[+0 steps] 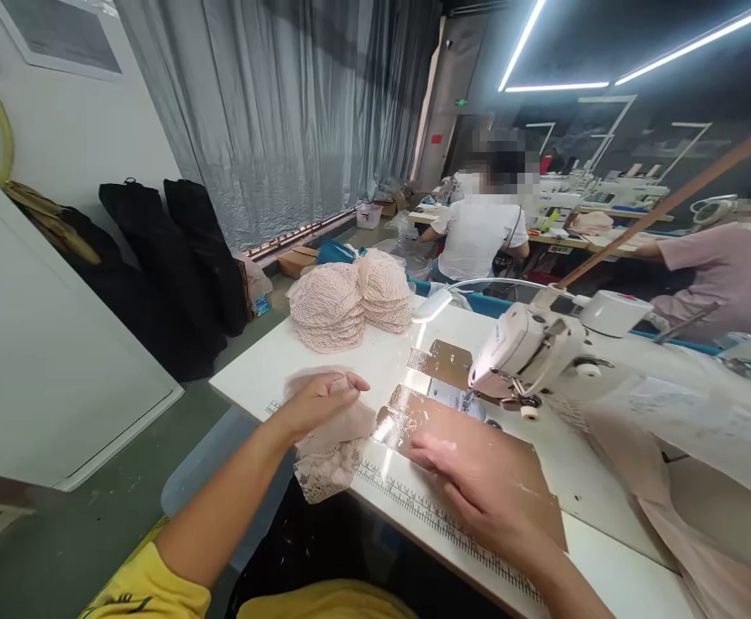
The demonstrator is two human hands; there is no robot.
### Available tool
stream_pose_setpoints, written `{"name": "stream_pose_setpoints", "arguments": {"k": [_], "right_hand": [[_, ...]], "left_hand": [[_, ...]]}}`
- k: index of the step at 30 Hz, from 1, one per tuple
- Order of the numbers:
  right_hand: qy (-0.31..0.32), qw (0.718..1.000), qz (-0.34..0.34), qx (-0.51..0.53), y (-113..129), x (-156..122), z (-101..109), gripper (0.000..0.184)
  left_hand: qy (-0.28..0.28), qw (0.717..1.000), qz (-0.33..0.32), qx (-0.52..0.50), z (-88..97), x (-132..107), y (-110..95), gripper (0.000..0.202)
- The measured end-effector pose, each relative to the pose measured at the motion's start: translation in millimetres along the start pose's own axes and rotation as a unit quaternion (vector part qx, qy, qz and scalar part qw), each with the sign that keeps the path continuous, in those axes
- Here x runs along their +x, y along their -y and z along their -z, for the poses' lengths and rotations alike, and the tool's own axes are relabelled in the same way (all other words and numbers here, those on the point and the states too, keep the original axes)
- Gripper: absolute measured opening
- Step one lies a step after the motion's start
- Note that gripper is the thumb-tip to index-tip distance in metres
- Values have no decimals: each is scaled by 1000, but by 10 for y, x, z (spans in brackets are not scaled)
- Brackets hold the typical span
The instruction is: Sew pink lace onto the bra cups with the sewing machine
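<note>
My left hand (320, 400) is closed on a beige lace fabric piece (333, 451) that hangs over the front edge of the white sewing table (265, 370). My right hand (479, 481) lies flat with its fingers stretched out on a brown cardboard sheet (536, 468) taped to the table, holding nothing. The white sewing machine (543, 344) stands just behind the right hand, its needle area over the metal plate (453, 397).
Two stacks of pink lace pieces (350, 301) sit at the table's far left corner. A ruler strip (414, 507) runs along the front edge. Pink cloth (665, 490) drapes on the right. Two people (479, 232) sit at other machines behind. Black bags (169, 258) lean against the wall.
</note>
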State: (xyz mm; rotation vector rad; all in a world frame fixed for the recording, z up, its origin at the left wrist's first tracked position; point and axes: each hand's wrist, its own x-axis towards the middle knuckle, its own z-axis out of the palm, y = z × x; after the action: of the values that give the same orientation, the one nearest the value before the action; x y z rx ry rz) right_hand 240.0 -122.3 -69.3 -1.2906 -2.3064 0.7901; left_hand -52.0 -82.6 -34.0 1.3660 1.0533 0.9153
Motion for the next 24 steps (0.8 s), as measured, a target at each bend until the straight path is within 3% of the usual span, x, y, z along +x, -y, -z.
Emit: {"name": "stream_pose_setpoints", "arguments": {"k": [2,4,6,8,10,12,13,15,18,21,24], "right_hand": [[-13,999,2,51,58,115,-13,42],[-79,996,-39,27,31,228,1,44],[-94,994,-58,6,29,299,-24,44],[-47,998,-26,23,128,298,-98,40],[55,993,48,92,307,231,-178,38],[139,974,30,178,472,144,-213,37],[147,965,2,218,523,112,-205,40],[117,957,-61,258,551,90,-147,51],[24,958,-119,260,510,159,0,65],[-23,963,-132,234,563,259,140,59],[-41,962,-131,238,710,333,211,52]], "left_hand": [[17,1000,-15,-13,-15,28,26,41],[37,998,-21,-43,-24,53,18,48],[41,997,-22,-65,-25,84,-1,52],[28,997,-27,-65,-16,123,-13,53],[24,998,-38,-50,9,162,-16,50],[42,997,-55,-35,48,190,-19,42],[55,996,-66,-25,68,198,-25,39],[84,993,-83,4,99,201,-46,38],[145,986,-60,58,102,187,-98,55],[184,977,-47,99,57,182,-148,65],[206,969,-81,113,1,194,-185,59]]}}
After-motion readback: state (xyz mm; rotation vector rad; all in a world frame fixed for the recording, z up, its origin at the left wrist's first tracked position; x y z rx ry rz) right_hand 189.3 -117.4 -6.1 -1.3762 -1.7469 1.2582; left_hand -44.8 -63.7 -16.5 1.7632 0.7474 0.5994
